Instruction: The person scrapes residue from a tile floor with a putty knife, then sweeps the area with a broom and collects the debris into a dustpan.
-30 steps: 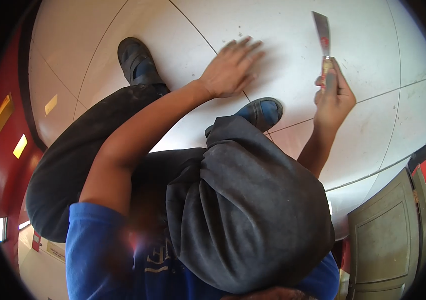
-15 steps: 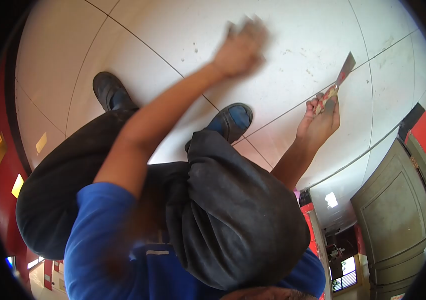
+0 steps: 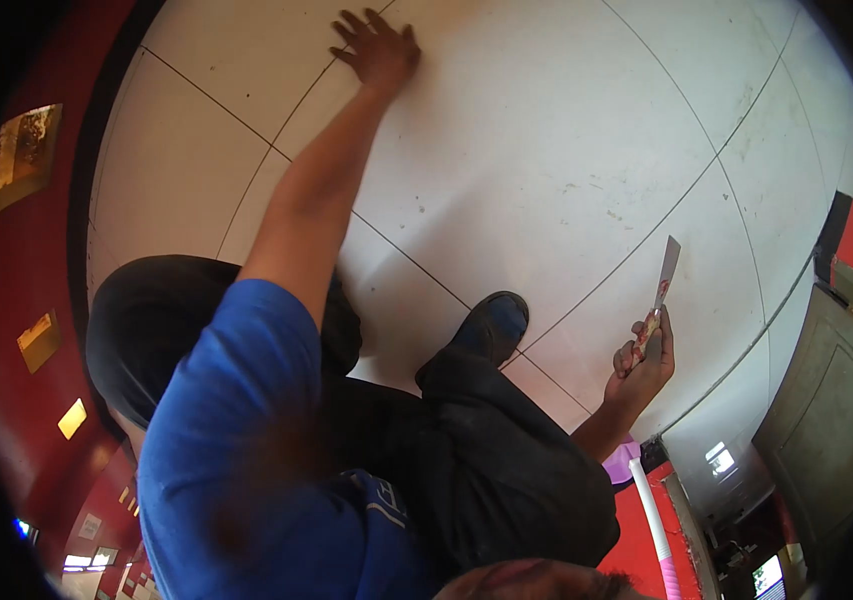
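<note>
My left hand (image 3: 382, 55) reaches far out over the pale tiled floor (image 3: 506, 130), fingers spread wide at a tile joint, with nothing in it. On the other side, my right hand (image 3: 648, 362) is closed round the handle of a putty knife (image 3: 667, 272). Its flat metal blade points up and away from my fist, and reddish smears mark the blade's base and the worn handle. Small dried specks (image 3: 614, 215) dot the tiles beyond the blade.
My dark shoe (image 3: 498, 322) stands on the tiles between my arms. A red wall (image 3: 31, 270) with a black base strip runs along the left. To the right are a grey-green door (image 3: 826, 390) and a white pole (image 3: 652, 515) beside a pink-purple item (image 3: 621, 462).
My left hand has swung left and farther out, its fingers now spread. The putty knife in my right hand sits lower in view, its blade more upright. The view has shifted too.
</note>
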Demonstrator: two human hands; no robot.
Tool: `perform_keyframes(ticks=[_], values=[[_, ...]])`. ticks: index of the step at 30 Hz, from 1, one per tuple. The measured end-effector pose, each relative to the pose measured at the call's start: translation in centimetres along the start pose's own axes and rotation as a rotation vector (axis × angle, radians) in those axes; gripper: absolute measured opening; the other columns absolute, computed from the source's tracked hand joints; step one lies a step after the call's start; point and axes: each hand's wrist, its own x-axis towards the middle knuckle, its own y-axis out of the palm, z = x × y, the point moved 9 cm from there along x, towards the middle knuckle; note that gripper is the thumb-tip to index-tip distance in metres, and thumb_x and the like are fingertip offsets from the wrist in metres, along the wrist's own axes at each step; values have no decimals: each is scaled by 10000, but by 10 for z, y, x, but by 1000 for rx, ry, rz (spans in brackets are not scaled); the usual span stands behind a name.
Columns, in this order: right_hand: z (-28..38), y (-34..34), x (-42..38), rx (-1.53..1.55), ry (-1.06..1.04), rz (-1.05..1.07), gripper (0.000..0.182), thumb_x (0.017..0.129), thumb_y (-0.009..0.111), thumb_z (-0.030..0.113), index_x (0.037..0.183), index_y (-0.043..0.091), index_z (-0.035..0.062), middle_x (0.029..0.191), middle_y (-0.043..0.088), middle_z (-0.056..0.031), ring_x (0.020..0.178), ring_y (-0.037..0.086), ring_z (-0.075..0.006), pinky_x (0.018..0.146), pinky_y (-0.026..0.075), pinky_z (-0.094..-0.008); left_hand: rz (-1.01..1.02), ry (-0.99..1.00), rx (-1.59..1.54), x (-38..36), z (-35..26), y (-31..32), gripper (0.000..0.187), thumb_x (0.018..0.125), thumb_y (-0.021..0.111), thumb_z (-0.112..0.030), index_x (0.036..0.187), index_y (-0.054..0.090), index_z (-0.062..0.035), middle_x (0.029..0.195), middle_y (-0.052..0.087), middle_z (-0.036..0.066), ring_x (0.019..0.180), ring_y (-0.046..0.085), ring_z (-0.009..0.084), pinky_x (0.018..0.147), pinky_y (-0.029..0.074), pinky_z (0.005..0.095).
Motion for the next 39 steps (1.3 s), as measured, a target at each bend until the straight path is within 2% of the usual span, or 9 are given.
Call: perform_keyframes(ticks=[8,16,19,24,28,30,32,33,39], values=[[23,18,-27,-74,-46,-84,331,998,469,148,1264,561,-26,785,567,-67,405,313,-12,327,218,-169,560,1686,-585,-383,-313,-44,609,889,536,-560,1414,444,-265,1554,302,41,1455,219,242,1176,122,576],[45,-6,-44,-72,-102,-179,334,997,492,144,1269,554,-38,771,574,-68,415,312,-5,329,224,-167,451,827,-173,-72,-222,24,657,940,378,-600,1513,263,-298,1603,170,17,1476,126,281,1183,89,541],[20,14,-48,-68,-48,-126,352,982,530,168,1262,561,-44,759,564,-67,422,335,-11,335,229,-163,591,578,152,72,-109,44,722,927,463,-561,1533,185,-286,1616,107,8,1467,168,288,1133,292,514],[-30,74,-45,-211,103,116,352,965,538,141,1263,564,-44,749,571,-66,428,373,-32,366,265,-188,675,740,606,255,67,-38,394,886,555,-353,1092,646,-29,1077,684,165,1009,646,257,828,498,454],[-53,110,-66,-265,231,196,343,975,516,138,1264,559,-42,775,584,-62,438,387,-35,371,293,-189,223,746,510,336,31,-96,743,767,631,-716,672,644,21,664,676,98,781,681,222,690,540,486],[-39,127,-86,-361,210,370,324,960,526,125,1247,596,-7,734,599,-38,450,431,-50,411,334,-204,642,38,-466,296,36,-115,883,735,538,-822,870,689,38,834,714,124,789,685,239,606,548,439],[2,115,-96,-516,173,293,311,958,538,152,1209,615,-16,715,603,-20,462,441,-43,416,338,-193,1835,-94,-1412,264,-3,-41,1055,741,367,-893,1144,639,42,1132,668,173,987,654,304,791,535,513],[11,96,-93,-484,130,225,312,960,535,155,1204,615,-23,708,592,-15,460,430,-33,410,323,-194,1431,72,-1297,228,-24,-83,1163,739,246,-920,1362,478,34,1393,490,210,1227,510,370,989,415,579],[65,77,-67,-498,31,101,326,969,521,167,1214,606,-30,720,566,-9,452,404,-34,401,284,-199,1644,1,-1614,144,-87,-115,956,892,270,-760,1367,457,48,1408,471,205,1309,419,383,1093,312,544]])
